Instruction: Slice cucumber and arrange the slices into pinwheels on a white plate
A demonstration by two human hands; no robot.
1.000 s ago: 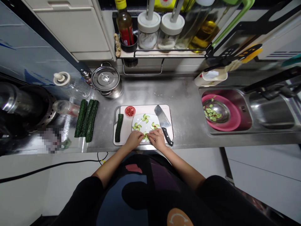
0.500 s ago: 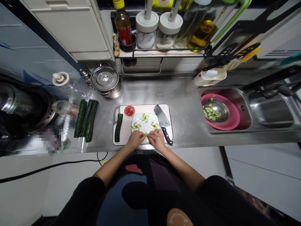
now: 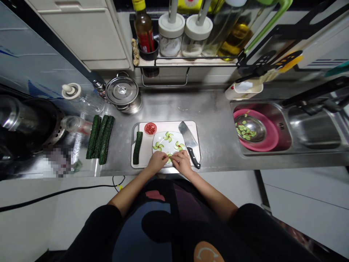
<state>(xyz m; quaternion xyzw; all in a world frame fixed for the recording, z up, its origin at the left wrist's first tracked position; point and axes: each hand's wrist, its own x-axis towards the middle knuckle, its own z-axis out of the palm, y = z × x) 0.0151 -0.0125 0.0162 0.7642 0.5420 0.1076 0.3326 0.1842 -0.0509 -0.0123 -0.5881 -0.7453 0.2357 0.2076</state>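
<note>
Left hand (image 3: 157,161) and right hand (image 3: 182,161), fingers bent, touch cucumber slices (image 3: 169,158) on the plate (image 3: 170,146); actual grip cannot be told.

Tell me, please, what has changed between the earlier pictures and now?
Very little: the left hand has edged slightly right, closer to the right hand, over the cucumber slices at the near rim of the plate. Both hands remain on those slices; the knife, cut cucumber and other slice groups have not moved.

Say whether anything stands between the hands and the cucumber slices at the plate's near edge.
Nothing visible does. The left hand and right hand meet at the green cucumber slices on the round white plate; the steel cleaver lies aside, right.
</note>
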